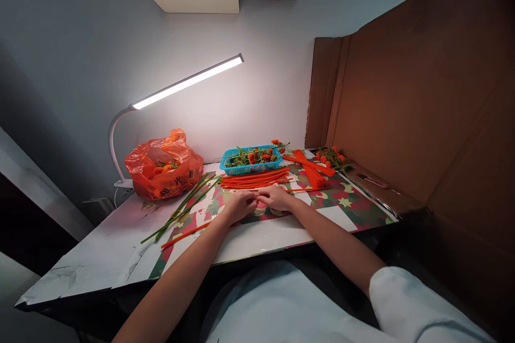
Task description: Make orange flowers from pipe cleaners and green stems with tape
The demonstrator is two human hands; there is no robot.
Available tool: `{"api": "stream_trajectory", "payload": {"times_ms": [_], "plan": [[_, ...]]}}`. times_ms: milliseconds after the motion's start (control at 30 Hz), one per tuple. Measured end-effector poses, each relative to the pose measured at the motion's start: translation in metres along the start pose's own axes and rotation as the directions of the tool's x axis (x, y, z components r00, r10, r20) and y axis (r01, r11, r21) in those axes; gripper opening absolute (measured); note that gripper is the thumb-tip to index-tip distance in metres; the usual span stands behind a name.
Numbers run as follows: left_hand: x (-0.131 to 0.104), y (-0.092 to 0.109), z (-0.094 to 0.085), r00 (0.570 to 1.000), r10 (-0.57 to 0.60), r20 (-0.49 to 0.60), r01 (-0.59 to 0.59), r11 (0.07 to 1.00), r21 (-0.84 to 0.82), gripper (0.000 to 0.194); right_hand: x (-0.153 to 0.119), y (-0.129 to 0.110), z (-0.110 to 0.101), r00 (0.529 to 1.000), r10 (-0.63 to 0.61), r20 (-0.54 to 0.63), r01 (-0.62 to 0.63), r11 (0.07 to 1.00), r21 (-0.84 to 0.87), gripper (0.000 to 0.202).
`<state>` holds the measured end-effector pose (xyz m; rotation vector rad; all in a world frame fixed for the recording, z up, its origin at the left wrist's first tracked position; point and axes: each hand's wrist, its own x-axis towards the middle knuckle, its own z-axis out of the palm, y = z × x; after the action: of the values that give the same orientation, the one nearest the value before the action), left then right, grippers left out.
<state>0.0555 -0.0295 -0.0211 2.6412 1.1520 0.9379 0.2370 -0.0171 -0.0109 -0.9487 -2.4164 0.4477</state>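
Note:
My left hand [240,206] and my right hand [276,196] meet over the near middle of the table, fingers pinched together. Whatever is between the fingertips is too small and too covered to make out. Just beyond them lies a row of orange fuzzy stems [255,178], like pipe cleaners. One single orange stem [185,236] slants out to the left near my left forearm. Another thin orange stem [303,189] runs to the right behind my right hand. At the right rests a tied-looking bundle of orange stems [311,170].
Behind the stems stands a blue basket [231,170] of orange flowers with green stalks. Green stems [183,209] lie left, near an orange plastic bag [164,166]. A lit lamp [189,81] arches above. Cardboard [402,80] walls the right side, near more orange flowers [330,158] and a cutter [372,180].

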Motion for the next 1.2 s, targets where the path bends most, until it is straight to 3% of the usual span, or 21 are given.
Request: {"api": "stream_trajectory", "payload": {"times_ms": [267,500,933,1200], "plan": [[0.0002,-0.0023,0.0027,0.997,-0.082,-0.007,0.081,0.995,-0.059,0.018,0.0001,-0.0007,0.0001,0.999,-0.037,-0.008,0.037,0.999,-0.018,0.017],[-0.0003,-0.0056,0.0031,0.979,-0.196,0.051,0.203,0.951,-0.233,0.018,0.0008,-0.0009,0.0011,0.998,-0.043,-0.04,0.042,0.998,-0.042,0.017],[-0.0015,-0.0042,-0.0016,0.993,-0.103,0.05,0.111,0.976,-0.186,0.021,0.0018,0.0031,0.0025,0.998,-0.04,-0.042,0.038,0.998,-0.048,0.017],[0.0,-0.0024,0.0002,1.0,-0.022,0.011,0.022,1.0,-0.019,0.021,0.0004,0.0012,0.0019,0.998,-0.058,-0.017,0.056,0.995,-0.081,0.02]]}}
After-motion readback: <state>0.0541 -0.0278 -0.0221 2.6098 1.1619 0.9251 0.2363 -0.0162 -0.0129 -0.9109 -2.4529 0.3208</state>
